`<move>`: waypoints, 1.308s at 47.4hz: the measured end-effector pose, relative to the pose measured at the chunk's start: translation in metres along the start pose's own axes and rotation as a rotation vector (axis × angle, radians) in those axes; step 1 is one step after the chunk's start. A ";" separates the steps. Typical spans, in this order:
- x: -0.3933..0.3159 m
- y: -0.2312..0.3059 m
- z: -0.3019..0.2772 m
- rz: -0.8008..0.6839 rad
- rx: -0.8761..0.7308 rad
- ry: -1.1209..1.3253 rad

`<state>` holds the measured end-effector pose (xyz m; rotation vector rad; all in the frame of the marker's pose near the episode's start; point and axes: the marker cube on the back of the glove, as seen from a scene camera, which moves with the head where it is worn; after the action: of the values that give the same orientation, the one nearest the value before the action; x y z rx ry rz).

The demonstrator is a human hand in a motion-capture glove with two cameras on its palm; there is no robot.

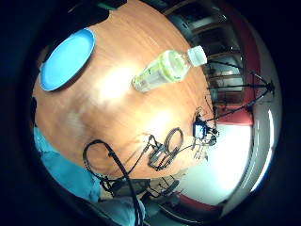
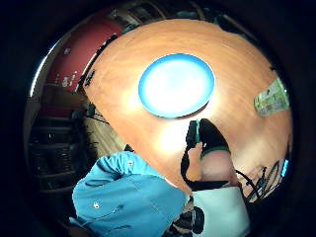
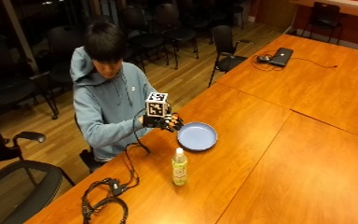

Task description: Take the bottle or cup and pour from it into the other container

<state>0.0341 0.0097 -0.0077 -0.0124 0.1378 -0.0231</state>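
Observation:
A clear bottle (image 3: 179, 167) with a white cap and a yellow-green label stands upright on the wooden table (image 3: 291, 154), near its front edge. A blue plate (image 3: 197, 136) lies just beyond the bottle, close to the seated person. My gloved right hand (image 3: 164, 122) hovers above the table beside the plate's near rim, fingers relaxed and holding nothing. The bottle is a good hand's length from it. In the palm views the bottle (image 1: 167, 69) (image 2: 271, 98) and the plate (image 1: 66, 59) (image 2: 176, 85) lie well below the palm, and my thumb (image 2: 211, 145) shows over the wood.
A coil of black cables (image 3: 104, 198) lies on the table's near corner. A laptop (image 3: 281, 56) rests on the far table. Office chairs (image 3: 17, 177) stand around the person, and the table stretches away to the right.

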 end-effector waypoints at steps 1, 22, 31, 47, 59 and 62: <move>-0.006 0.003 0.001 0.028 0.002 -0.058; 0.073 0.067 -0.006 0.171 0.073 -0.065; 0.125 0.092 -0.002 0.248 0.191 -0.062; 0.222 0.100 0.038 0.208 0.245 -0.430; 0.241 0.079 0.089 0.168 0.251 -0.790; 0.245 0.072 0.102 0.167 0.256 -0.840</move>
<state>0.2918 0.0768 0.0585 0.2430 -0.7047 0.1316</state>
